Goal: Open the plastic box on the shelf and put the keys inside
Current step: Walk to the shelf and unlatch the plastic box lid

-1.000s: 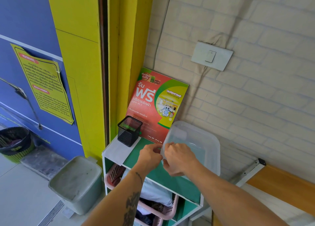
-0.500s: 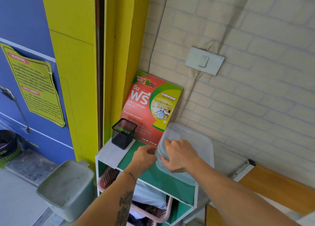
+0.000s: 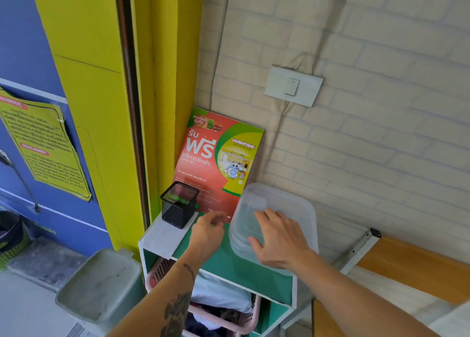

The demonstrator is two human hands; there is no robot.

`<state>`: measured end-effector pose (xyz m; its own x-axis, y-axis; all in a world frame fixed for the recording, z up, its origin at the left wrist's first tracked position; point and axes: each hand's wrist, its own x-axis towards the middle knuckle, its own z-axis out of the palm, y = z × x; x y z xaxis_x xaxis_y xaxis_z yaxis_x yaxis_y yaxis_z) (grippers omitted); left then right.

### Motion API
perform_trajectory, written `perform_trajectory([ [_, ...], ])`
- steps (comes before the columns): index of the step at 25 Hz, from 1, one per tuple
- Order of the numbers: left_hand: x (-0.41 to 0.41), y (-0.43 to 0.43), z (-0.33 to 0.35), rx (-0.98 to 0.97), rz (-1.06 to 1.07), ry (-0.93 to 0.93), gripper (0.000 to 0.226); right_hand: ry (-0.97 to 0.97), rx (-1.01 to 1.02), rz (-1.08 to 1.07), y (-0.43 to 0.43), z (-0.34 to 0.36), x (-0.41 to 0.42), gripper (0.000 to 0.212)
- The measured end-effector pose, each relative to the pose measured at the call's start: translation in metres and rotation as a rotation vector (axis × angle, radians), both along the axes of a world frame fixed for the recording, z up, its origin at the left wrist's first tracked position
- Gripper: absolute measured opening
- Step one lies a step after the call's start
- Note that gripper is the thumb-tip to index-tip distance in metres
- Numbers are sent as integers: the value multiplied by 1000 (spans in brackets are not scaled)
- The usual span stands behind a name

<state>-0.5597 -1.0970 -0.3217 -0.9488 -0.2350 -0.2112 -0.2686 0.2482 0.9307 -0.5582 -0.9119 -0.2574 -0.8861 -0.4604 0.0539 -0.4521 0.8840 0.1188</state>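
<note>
Currently, by label:
Plastic box [image 3: 277, 224]: translucent, lid on, sitting on the shelf top at about 3 o'clock from the left hand, its far corner just beside the leaflet
Shelf [image 3: 244, 265]: green top, white edges, standing in the corner between yellow frame and brick wall
Right hand [image 3: 278, 240]: palm down over the near left part of the box lid, fingers [image 3: 264, 217] spread and slightly bent, thumb at the box's left rim; gripping nothing that shows, contact with the lid hard to judge
Left hand [image 3: 207, 232]: just beside the box at 9 o'clock, fingers curled loosely inward; whether anything is pinched inside cannot be told
Keys: not made out anywhere, possibly hidden in the curled left hand, cannot tell
Mesh pen cup [image 3: 179, 204]: black, upright, at 10 o'clock from the left hand, resting on a white sheet [image 3: 162, 237] at the shelf's left end
Leaflet [image 3: 218, 161]: red and green, leaning against the wall at 12 o'clock from the left hand
Wall switch [image 3: 293, 86]: white plate on the brick wall, at 12 o'clock from the box, well apart
Pink basket [image 3: 229, 316]: in the shelf's lower compartment, holding cloth
Grey bin [image 3: 99, 288]: on the floor at 8 o'clock from the shelf, lid closed
Yellow notice [image 3: 40, 145]: taped to the blue wall at far 9 o'clock
</note>
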Motion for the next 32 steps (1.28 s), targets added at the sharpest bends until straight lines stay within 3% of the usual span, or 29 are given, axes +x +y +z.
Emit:
perform_trajectory([
  [6, -13, 30, 20, -120, -37, 71, 44, 3, -261, -318, 57, -7, -17, 59],
  [10, -19, 53, 24, -275, -158, 83, 58, -248, -501, -581, 79, -23, -18, 72],
  [13, -21, 65, 26, -329, -176, 79, 62, -325, -653, -606, 73, -30, -16, 74],
  [17, -23, 73, 31, -344, -70, 93, 60, -223, -793, -600, 70, -28, -19, 68],
  [24, -22, 82, 43, -291, 58, 185, 56, -58, -868, -583, 74, -5, -23, 57],
  [32, -3, 132, 55, -318, -9, 294, 56, -41, -857, -659, 122, -5, 13, 59],
])
